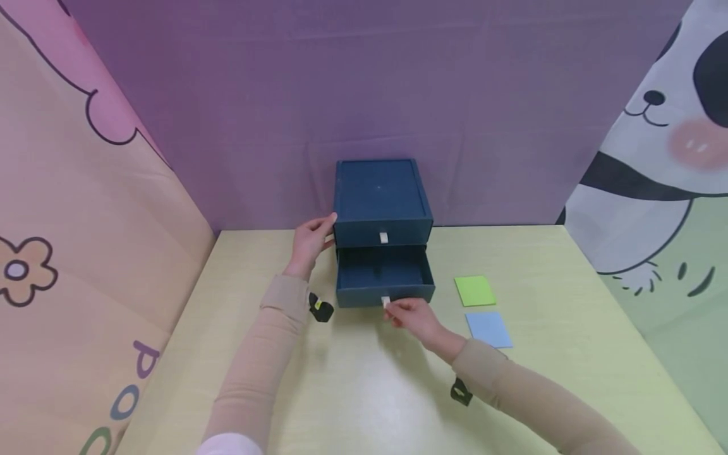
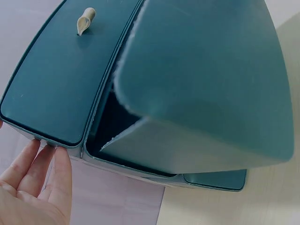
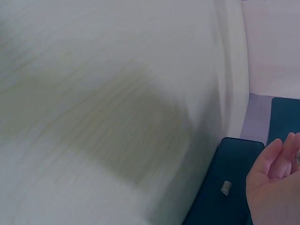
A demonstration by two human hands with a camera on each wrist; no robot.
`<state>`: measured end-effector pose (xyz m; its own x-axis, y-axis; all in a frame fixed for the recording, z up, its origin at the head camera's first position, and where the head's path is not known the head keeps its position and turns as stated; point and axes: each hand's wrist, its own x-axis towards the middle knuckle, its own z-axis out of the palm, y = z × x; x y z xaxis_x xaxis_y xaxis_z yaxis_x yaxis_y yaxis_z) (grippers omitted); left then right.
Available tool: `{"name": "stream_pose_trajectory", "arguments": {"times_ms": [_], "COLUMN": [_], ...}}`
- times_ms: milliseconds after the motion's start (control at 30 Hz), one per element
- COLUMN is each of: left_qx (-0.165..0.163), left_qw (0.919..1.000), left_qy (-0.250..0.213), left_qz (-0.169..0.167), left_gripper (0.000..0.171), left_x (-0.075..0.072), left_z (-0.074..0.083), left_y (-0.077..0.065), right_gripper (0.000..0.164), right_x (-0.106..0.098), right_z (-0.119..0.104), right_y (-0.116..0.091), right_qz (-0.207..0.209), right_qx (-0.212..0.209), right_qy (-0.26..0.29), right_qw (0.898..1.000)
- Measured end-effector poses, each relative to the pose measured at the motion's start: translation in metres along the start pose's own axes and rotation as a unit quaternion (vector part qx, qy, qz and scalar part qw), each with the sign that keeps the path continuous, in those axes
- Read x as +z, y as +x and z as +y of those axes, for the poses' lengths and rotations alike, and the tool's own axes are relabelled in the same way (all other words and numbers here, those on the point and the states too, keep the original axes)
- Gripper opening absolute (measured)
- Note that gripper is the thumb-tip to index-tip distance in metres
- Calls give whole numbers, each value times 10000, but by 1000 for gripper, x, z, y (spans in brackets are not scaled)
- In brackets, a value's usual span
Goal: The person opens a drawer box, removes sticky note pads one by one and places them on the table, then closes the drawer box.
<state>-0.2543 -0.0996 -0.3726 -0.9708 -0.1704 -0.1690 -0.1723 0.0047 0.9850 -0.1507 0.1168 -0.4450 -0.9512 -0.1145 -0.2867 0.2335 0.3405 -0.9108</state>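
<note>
A dark blue drawer box (image 1: 382, 189) stands on the table against the purple backdrop. Below its top drawer (image 2: 51, 79), which is pushed in, a lower drawer (image 1: 355, 297) is pulled out towards me. My right hand (image 1: 418, 317) pinches the small pale pull tab (image 1: 386, 301) on that drawer's front. On the box's left side, my left hand (image 1: 311, 240) rests with its fingers fairly straight, fingertips at the side wall in the left wrist view. Another drawer with its own tab (image 3: 226, 188) sits underneath, as the right wrist view shows.
To the right of the box lie a green sticky-note pad (image 1: 474, 291) and a blue one (image 1: 490, 329) on the pale wooden table (image 1: 352, 385). Printed cloth walls rise on the left and right, with a purple cloth (image 1: 370, 82) behind.
</note>
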Motion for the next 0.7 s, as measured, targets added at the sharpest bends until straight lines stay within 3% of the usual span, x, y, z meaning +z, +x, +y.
{"name": "stream_pose_trajectory", "arguments": {"times_ms": [700], "left_qx": [16], "left_qw": [10000], "left_qy": [-50], "left_qz": [-2], "left_gripper": [46], "left_x": [0], "left_z": [-1], "left_y": [0], "right_gripper": [29], "right_x": [-2], "right_z": [-2], "right_y": [16], "right_qz": [45], "right_qx": [265], "right_qy": [491], "right_qw": [9984]}}
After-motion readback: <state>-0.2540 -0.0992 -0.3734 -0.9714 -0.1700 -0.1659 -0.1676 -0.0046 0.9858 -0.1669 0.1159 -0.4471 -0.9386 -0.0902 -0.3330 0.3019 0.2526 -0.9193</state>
